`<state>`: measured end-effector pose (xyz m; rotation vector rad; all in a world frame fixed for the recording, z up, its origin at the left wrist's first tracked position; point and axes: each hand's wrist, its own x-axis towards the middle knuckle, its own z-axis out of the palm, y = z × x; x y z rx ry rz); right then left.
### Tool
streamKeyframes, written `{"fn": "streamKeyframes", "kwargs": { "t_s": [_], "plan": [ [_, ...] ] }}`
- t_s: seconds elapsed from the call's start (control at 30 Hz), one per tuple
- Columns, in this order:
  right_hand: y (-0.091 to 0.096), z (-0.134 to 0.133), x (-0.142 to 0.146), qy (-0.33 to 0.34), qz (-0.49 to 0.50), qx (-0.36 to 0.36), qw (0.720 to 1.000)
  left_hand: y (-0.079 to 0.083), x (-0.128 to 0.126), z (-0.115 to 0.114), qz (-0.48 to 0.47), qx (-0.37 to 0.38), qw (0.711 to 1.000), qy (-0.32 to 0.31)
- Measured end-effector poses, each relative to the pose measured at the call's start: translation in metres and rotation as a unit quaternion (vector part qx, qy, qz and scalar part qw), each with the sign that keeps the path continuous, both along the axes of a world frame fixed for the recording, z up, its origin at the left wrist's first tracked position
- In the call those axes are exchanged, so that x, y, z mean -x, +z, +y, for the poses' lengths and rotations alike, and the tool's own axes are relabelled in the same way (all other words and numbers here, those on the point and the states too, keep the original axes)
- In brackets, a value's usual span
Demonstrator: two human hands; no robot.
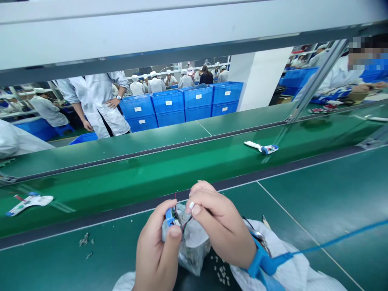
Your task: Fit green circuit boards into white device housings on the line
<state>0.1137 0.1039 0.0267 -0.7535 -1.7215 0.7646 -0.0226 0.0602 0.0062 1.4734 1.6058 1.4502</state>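
My left hand (pixel 159 242) is closed around a small blue and white device part (pixel 170 217), its body mostly hidden by the fingers. Thin red and black wires (pixel 187 223) run from this part toward my right hand (pixel 220 222). Thumb and forefinger of that hand pinch a small white piece (pixel 192 205), which looks like a connector. Beneath both hands lies a clear plastic bag (pixel 194 258); its contents are hard to make out. Several small pale pieces (pixel 222 273) are scattered on the table beside the bag. A blue wrist strap (pixel 262 260) circles my right wrist.
Beyond the table runs a green conveyor belt (pixel 151 165) carrying white and blue device pieces (pixel 263 148). Tiny metal parts (pixel 85 239) lie on the left of the table. A blue cord (pixel 339 240) stretches rightward. Blue bins (pixel 168 103) and people in white coats stand farther back.
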Motion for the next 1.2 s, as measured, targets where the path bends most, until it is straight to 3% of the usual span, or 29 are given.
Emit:
{"fn": "streamKeyframes", "kwargs": {
  "t_s": [0.17,0.37,0.57,0.7,0.9,1.1,1.2],
  "plan": [
    [0.005,0.000,-0.003,0.092,-0.065,-0.030,0.993,0.005,-0.006,-0.007,-0.040,-0.006,0.999,0.002],
    [0.007,-0.001,-0.004,0.127,-0.121,-0.037,0.984,0.006,-0.006,-0.007,-0.057,-0.044,0.996,-0.045],
    [0.012,-0.002,-0.007,0.141,-0.139,-0.044,0.979,0.001,0.013,-0.005,0.066,-0.056,0.986,-0.140],
    [0.011,-0.003,-0.009,0.145,-0.151,-0.050,0.976,0.001,0.014,-0.005,0.114,-0.084,0.982,-0.123],
    [0.010,-0.003,-0.012,0.144,-0.175,-0.055,0.972,0.006,0.018,0.001,0.216,-0.140,0.943,-0.212],
    [0.010,-0.004,-0.014,0.160,-0.168,-0.050,0.971,-0.004,0.017,-0.013,0.216,-0.103,0.963,-0.126],
    [0.011,-0.004,-0.015,0.166,-0.166,-0.044,0.971,-0.004,0.015,-0.015,0.224,-0.112,0.960,-0.129]
  ]
}}
